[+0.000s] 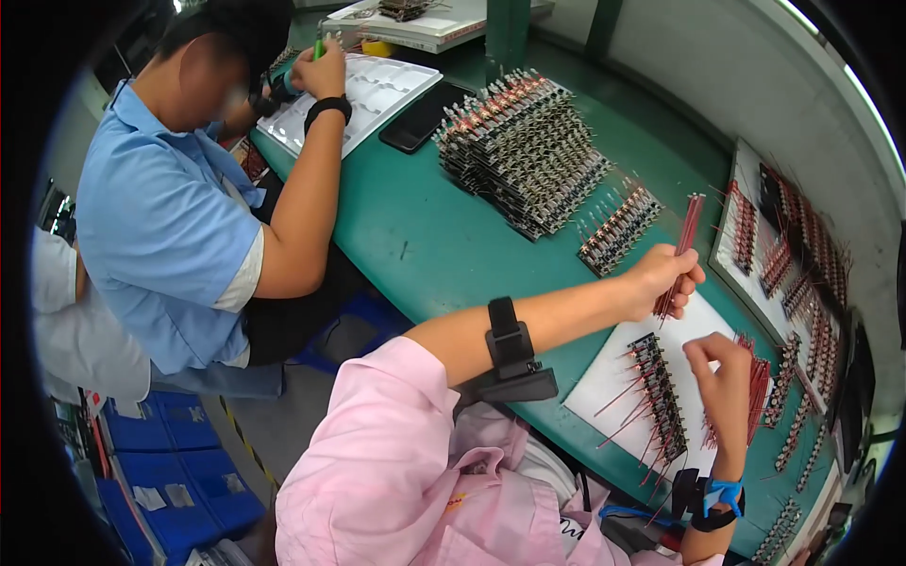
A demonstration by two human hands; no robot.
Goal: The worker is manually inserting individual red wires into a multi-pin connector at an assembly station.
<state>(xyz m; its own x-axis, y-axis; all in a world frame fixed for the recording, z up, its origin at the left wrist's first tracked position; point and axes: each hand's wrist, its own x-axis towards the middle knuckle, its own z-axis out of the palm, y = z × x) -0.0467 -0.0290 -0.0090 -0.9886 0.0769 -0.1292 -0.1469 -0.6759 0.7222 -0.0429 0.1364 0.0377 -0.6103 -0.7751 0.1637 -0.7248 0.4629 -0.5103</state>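
Observation:
My left hand is closed around a bundle of thin red wires, which stands up out of the fist. Below it, a circuit board strip lies on a white sheet, with several red wires trailing from its left side. To the right of that strip is my right hand, its fingers curled and thumb pressed in; whatever it may pinch is too small to make out. More red wires lie in a pile beside my right hand, partly hidden by it.
A tall stack of board strips stands at the far middle of the green table, with another strip group nearer. Wired strips fill a white tray at right. A phone lies near a co-worker at left.

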